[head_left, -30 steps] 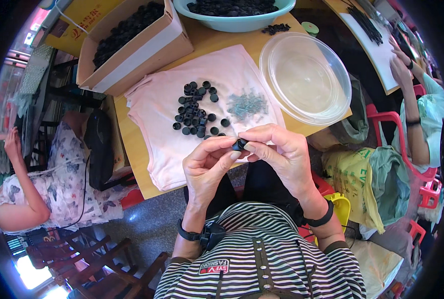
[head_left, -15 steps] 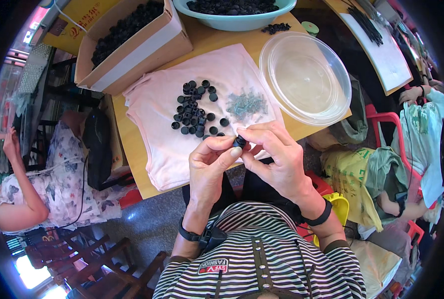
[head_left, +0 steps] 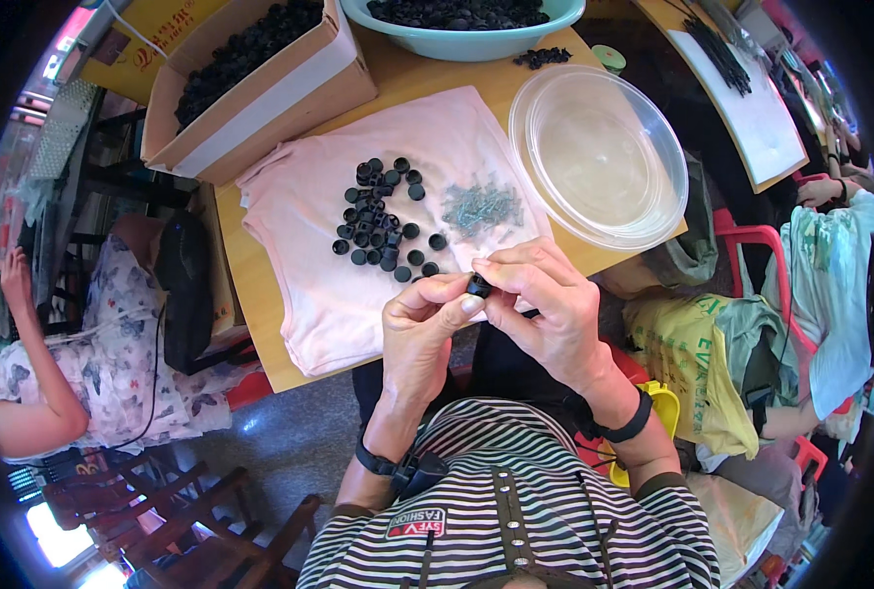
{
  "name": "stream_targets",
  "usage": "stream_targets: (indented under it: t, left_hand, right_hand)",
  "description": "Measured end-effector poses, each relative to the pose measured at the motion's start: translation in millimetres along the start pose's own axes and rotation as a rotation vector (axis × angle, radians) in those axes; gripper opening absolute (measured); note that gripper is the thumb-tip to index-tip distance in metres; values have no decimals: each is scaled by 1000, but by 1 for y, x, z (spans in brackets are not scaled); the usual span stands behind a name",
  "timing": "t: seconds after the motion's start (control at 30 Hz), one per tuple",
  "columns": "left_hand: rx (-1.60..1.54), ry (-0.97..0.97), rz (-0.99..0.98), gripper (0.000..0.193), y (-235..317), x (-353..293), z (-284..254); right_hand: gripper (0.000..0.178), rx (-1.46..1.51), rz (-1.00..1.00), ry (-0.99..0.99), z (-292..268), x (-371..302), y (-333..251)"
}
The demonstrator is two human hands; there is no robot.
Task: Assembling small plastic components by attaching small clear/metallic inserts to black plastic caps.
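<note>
Both my hands meet over the near edge of the table, pinching one small black cap (head_left: 478,286) between their fingertips. My left hand (head_left: 419,332) grips it from the left and my right hand (head_left: 545,309) from the right. Just beyond them a pale pink cloth (head_left: 309,255) lies spread on the table. On the cloth sit a cluster of several black caps (head_left: 378,221) and a small heap of grey metal screws (head_left: 482,206).
A clear plastic bowl (head_left: 602,157) stands at the right of the cloth. A cardboard box (head_left: 260,74) and a teal basin (head_left: 461,25), both full of black caps, are at the back. Another person sits at the left (head_left: 83,353), another at the right (head_left: 829,245).
My hands have stayed joined on the black cap, with only small finger shifts. The view has drifted slightly.
</note>
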State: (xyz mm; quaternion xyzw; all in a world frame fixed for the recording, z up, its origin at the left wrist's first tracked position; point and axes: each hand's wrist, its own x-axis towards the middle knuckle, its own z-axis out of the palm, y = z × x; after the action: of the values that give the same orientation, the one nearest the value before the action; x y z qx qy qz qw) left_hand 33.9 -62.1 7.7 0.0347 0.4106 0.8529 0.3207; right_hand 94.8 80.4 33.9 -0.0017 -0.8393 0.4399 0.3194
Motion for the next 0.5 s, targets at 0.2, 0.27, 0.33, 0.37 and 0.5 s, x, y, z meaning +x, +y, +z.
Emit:
stream_targets:
  t: [0.2, 0.27, 0.33, 0.37, 0.5]
  left_hand:
    - [-41, 39, -37, 12, 0, -2, 10]
    - [13, 73, -13, 11, -6, -1, 7]
    - [29, 54, -3, 11, -9, -1, 7]
    - [28, 50, -8, 12, -7, -2, 9]
    - [127, 26, 15, 15, 3, 8, 1]
  right_hand:
    - [31, -43, -54, -24, -6, 6, -7]
    - [29, -65, -71, -29, -8, 6, -9]
    - [28, -94, -48, -19, -3, 1, -6]
    - [27, -103, -32, -16, -3, 2, -7]
    - [24, -208, 74, -207, -17, 26, -11]
